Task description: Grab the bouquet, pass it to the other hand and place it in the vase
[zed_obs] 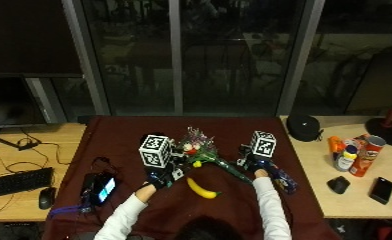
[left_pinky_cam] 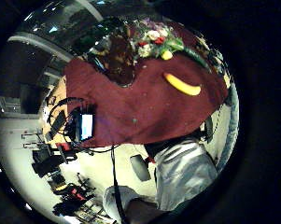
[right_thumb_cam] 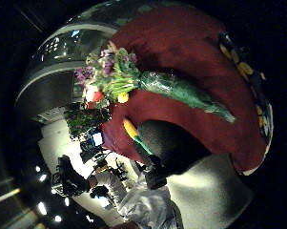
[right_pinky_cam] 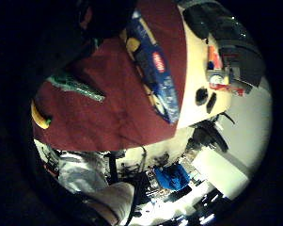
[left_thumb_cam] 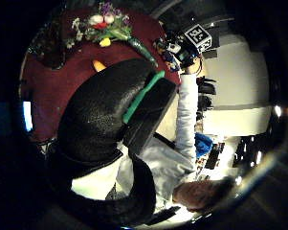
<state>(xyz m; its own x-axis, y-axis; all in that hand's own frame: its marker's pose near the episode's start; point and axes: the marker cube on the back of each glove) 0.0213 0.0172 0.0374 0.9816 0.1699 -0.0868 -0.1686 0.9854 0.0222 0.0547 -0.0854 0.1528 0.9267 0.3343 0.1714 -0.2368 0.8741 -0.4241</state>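
Opening step, the pick-up. The bouquet (zed_obs: 206,155) lay on the red cloth (zed_obs: 123,137) near the counter's middle, blooms toward the far edge, its stem beneath the right hand (zed_obs: 257,162); the left hand (zed_obs: 159,176) hovered beside the blooms. Neither hand's fingers could be read. No vase was identifiable. A banana (zed_obs: 202,189) lay nearer the front edge. Next, presumably: close on the stem and lift.

No readable text or labels

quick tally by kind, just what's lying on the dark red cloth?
Bouquet: 1
Banana: 1
Blue packet: 1
Device with lit screen: 1
Total: 4
The vase cannot be made out for certain.
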